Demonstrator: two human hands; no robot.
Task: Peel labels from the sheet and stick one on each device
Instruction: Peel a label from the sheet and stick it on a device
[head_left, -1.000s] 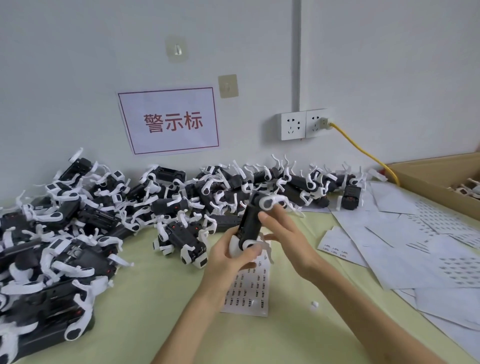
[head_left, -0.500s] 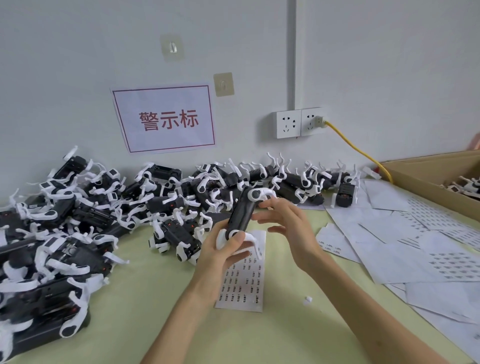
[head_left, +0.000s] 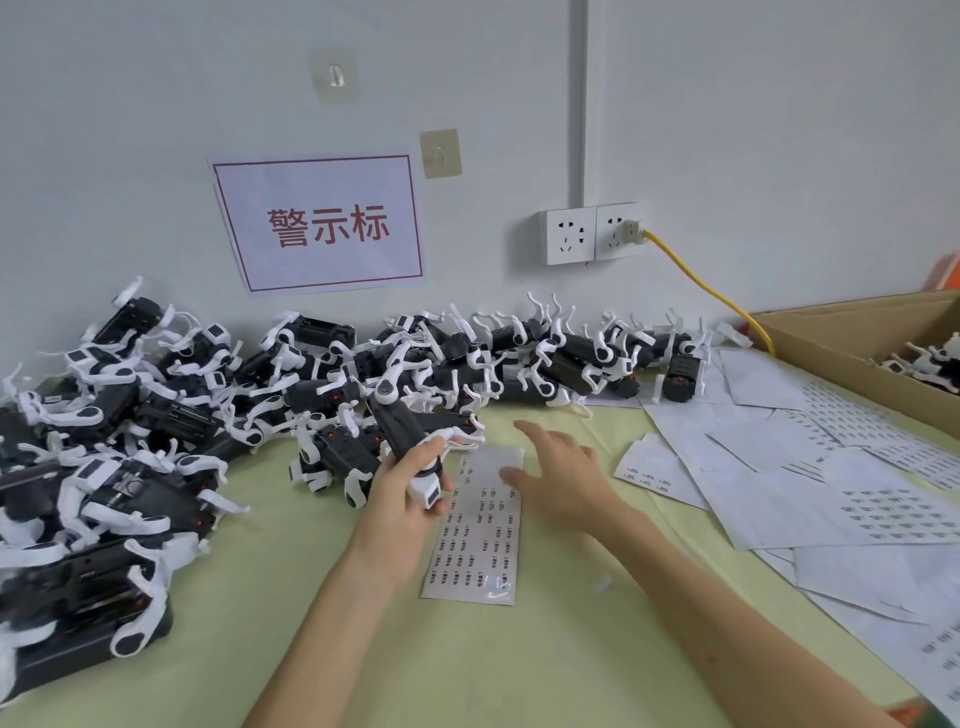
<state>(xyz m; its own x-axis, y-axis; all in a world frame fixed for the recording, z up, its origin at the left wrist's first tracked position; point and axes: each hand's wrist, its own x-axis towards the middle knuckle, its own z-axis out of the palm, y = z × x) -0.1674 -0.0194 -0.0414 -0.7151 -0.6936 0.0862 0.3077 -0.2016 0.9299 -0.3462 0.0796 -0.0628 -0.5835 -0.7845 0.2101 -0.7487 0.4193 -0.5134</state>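
one device is gripped in the left hand, tilted, just left of the label sheet lying on the green table. right hand hovers over the sheet's upper end, fingers spread and relaxed, holding nothing. many devices are heaped along the wall to the left. loose sheets lie to the right, beside a box.

wall sign | double socket | yellow cable | cardboard box right
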